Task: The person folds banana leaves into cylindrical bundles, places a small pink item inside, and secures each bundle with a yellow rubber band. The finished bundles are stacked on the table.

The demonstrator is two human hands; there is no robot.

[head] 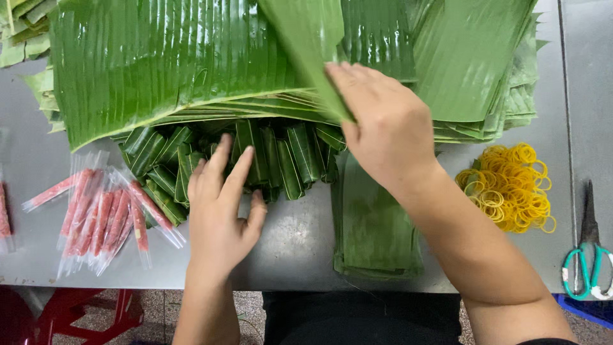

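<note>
My right hand point(383, 124) pinches the edge of a long banana leaf strip point(306, 38) and lifts it off the big leaf stack point(166, 57) at the back of the grey table point(294, 249). My left hand point(220, 204) lies flat with fingers spread, its fingertips touching a heap of small leaf-wrapped rolls point(281, 160) that sits under the front edge of the stack. A pile of cut leaf rectangles point(373, 233) lies just below my right wrist.
Several pink sausage sticks in clear plastic sleeves point(102, 217) lie at the left. A heap of yellow rubber bands point(511, 188) sits at the right, with green-handled scissors point(587, 255) beyond it. A red stool point(83, 310) stands under the table's front edge.
</note>
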